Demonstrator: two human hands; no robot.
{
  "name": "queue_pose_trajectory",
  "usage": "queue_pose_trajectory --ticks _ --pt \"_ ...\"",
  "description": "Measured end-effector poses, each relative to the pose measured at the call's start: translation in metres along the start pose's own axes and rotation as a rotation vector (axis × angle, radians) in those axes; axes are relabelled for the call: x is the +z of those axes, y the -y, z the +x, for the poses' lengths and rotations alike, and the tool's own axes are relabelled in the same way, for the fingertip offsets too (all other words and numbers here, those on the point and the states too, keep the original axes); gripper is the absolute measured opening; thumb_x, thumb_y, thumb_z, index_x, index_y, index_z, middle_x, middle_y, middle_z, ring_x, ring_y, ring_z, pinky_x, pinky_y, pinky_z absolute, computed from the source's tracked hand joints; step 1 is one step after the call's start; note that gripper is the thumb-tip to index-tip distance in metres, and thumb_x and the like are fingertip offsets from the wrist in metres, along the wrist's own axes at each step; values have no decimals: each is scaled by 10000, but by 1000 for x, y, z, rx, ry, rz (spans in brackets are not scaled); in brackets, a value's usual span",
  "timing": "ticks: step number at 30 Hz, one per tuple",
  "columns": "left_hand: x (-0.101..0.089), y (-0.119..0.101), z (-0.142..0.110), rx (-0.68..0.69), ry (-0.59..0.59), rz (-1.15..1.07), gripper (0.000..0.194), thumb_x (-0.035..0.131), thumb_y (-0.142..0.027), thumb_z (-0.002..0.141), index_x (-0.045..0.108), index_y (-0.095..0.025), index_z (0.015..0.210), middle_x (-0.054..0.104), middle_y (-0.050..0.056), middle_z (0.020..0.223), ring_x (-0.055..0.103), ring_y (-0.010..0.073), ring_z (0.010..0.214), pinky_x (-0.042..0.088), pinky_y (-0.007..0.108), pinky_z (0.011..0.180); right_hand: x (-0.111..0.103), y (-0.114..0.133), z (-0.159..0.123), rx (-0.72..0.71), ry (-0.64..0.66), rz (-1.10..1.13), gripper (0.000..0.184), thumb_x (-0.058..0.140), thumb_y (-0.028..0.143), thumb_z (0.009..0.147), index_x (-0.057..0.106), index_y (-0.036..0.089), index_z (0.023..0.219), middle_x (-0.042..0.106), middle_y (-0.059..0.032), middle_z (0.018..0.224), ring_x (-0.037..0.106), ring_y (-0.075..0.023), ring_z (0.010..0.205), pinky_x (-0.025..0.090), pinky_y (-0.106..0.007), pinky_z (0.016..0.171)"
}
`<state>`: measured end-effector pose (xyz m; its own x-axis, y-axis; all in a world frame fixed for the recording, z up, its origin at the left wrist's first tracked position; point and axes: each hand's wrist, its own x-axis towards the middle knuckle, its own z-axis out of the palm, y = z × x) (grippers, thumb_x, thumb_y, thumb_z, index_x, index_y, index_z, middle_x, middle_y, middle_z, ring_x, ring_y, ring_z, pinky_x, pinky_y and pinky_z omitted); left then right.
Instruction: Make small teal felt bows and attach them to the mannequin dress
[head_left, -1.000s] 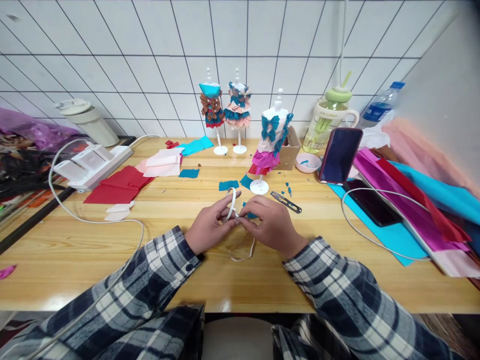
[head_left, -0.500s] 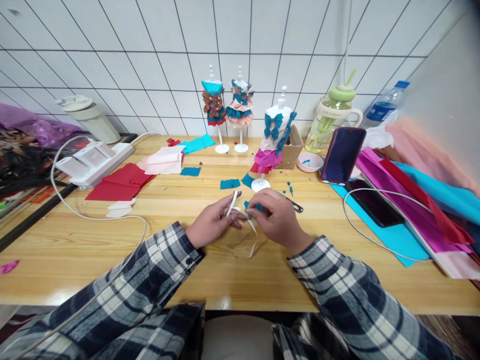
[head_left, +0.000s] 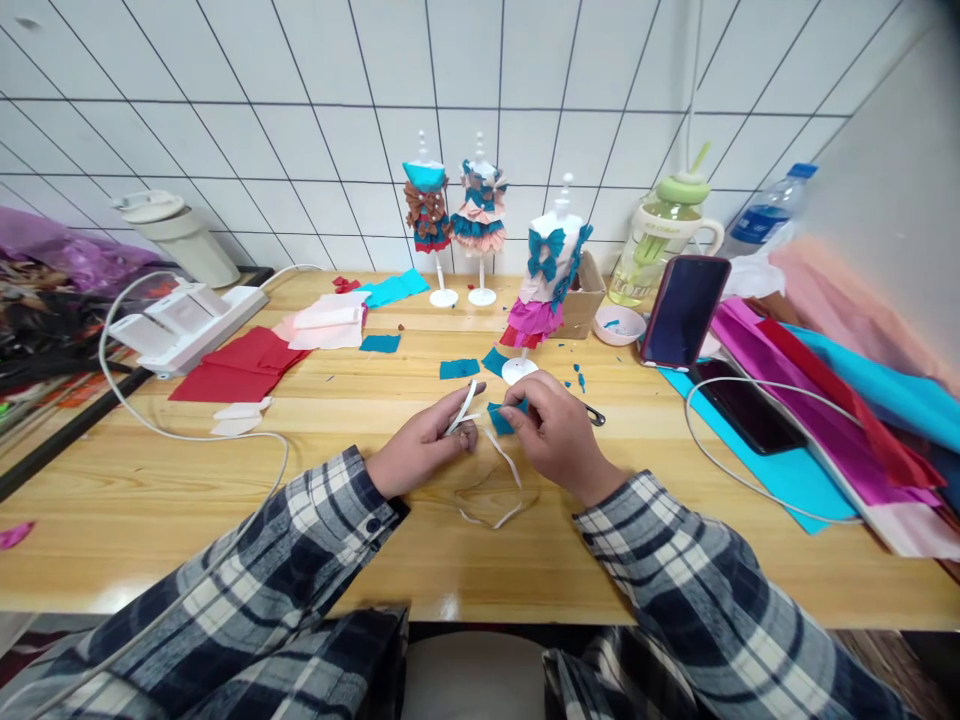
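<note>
A narrow white strip [head_left: 504, 458] is pinched in my left hand [head_left: 420, 448], and its long tail curls down over the table between my hands. My right hand [head_left: 562, 432] is closed in a pinch just to the right; whatever lies between its fingertips is too small to make out. A teal cloth-like piece [head_left: 498, 420] shows beside my right fingertips. The dark handle end of a small tool [head_left: 595, 416] sticks out behind my right hand. Just beyond stands a small white dress form [head_left: 551, 265] with teal bows and a pink and red ruffled skirt.
Two more dressed forms [head_left: 480, 210] stand by the tiled wall. Teal pieces [head_left: 459, 369] and red sheets [head_left: 240, 365] lie about. At right are a propped phone [head_left: 684, 310], a pink bowl [head_left: 620, 325], a flat phone [head_left: 746, 405] and a cable; a power strip [head_left: 191, 325] is at left.
My hands have moved apart a little. The right fingertips have come away from the left fingers, and the white strip's tail hangs lower between them.
</note>
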<state>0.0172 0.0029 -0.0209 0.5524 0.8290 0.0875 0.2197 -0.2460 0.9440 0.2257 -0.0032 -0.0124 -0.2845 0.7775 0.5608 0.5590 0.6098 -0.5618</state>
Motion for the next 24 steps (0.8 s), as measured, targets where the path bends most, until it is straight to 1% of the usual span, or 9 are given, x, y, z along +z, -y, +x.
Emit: queue_pose_trajectory --ticks 2,5,7,9,13,15,18,21,24 --pt "-1 -5 1 -2 -64 247 615 595 -401 832 436 -169 1379 679 81 1037 602 229 988 449 323 846 1 1 0 13 12 -28 39 517 197 868 541 198 838 562 -30 834 527 -173 801 417 -290 715" --pt "-2 -11 2 -31 -55 572 328 494 -436 892 656 -185 1028 692 41 844 621 189 796 442 273 708 2 3 -1 16 39 -59 48 492 205 883 528 195 852 551 -30 842 517 -170 794 401 -285 698" --pt "-2 -13 3 -31 -32 715 355 395 -408 940 654 -179 857 664 29 738 602 171 707 423 261 652 3 4 -1 14 51 -69 54 478 211 892 519 196 861 548 -32 851 513 -172 800 394 -284 693" --pt "-3 -13 3 -14 -25 788 355 356 -378 955 637 -176 876 671 42 778 613 181 748 435 271 680 3 3 -1 26 54 -75 58 466 214 897 512 199 865 544 -35 857 511 -173 800 390 -284 691" --pt "-4 -7 2 56 39 740 360 300 -330 973 549 -174 1181 663 88 1133 616 209 1010 448 316 870 3 0 0 83 42 -75 59 457 220 898 501 203 864 537 -38 864 511 -179 801 393 -290 703" --pt "-5 -7 2 83 75 696 363 298 -320 973 518 -172 1222 637 89 1200 598 208 1067 434 318 916 2 -1 1 105 39 -66 55 459 222 895 499 202 862 535 -40 868 512 -181 801 394 -293 709" --pt "-6 -12 1 87 90 635 326 334 -346 965 548 -177 1143 658 67 1113 608 195 1003 442 294 885 2 -3 1 119 34 -37 61 464 229 891 502 200 853 537 -40 864 511 -181 796 390 -295 703" --pt "-7 -16 1 64 86 586 325 306 -357 974 571 -182 1045 662 43 988 608 174 911 442 273 839 5 -5 0 141 31 21 68 480 234 879 519 198 836 550 -36 849 515 -176 784 386 -290 688" --pt "-7 -15 1 44 70 542 337 297 -355 975 584 -180 998 657 34 932 600 164 865 438 262 817 5 -9 3 203 47 127 101 518 273 857 550 198 798 572 -20 806 506 -149 693 388 -274 647"
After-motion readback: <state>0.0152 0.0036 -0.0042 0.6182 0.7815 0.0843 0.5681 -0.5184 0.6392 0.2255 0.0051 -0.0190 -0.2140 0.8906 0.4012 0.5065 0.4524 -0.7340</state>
